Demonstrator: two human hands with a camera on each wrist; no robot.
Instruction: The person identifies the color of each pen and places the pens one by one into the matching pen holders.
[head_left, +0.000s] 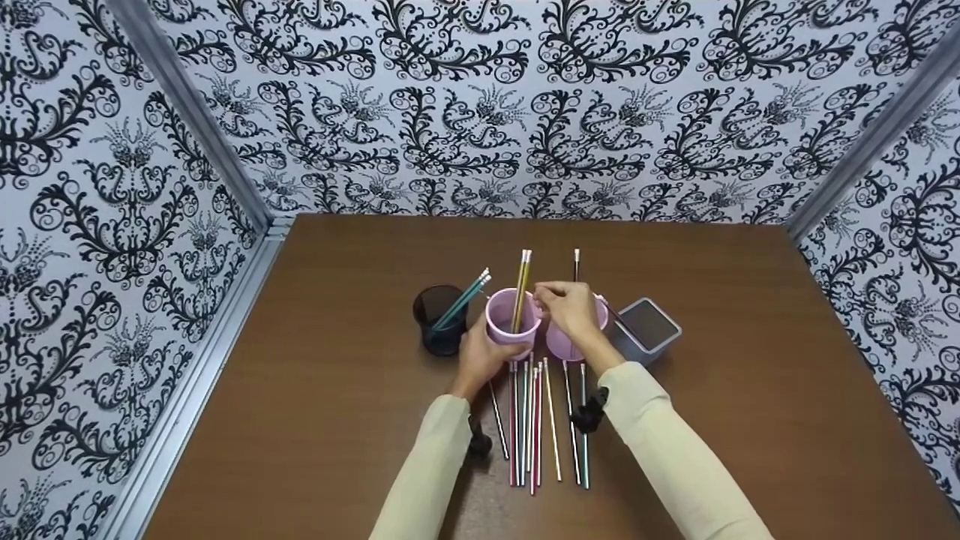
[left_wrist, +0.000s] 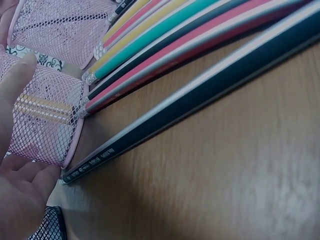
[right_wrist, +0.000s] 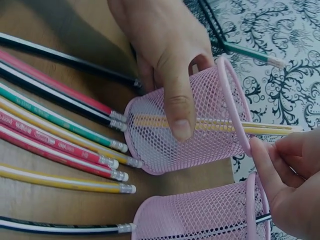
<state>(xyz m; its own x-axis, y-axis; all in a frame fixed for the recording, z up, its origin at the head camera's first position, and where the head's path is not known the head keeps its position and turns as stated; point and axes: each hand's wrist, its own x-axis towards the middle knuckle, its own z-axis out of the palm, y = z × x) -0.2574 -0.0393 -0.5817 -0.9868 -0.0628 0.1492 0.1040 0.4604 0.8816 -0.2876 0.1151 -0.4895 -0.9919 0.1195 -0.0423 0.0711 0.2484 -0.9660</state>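
Observation:
My left hand (head_left: 482, 356) grips a round pink mesh pencil cup (right_wrist: 207, 142) from its left side, its thumb lying along the wall. Two yellow pencils (head_left: 521, 289) stand in that cup, leaning slightly. At its rim, the fingertips of my right hand (head_left: 571, 309) pinch the edge on the right. A second pink mesh cup (head_left: 564, 346) stands beside it, partly hidden by my right hand, with a dark pencil (head_left: 577, 264) in it. Several loose pencils (head_left: 537, 427) in red, black, green and yellow lie on the table in front of the cups, eraser ends toward them.
Left of the pink cups is a black mesh cup (head_left: 441, 343) with teal pencils (head_left: 461, 300) leaning in it. To the right stands a grey square mesh cup (head_left: 637, 351) with a dark pencil (head_left: 621, 319) in it. Patterned panels (head_left: 480, 112) enclose the brown table (head_left: 360, 420).

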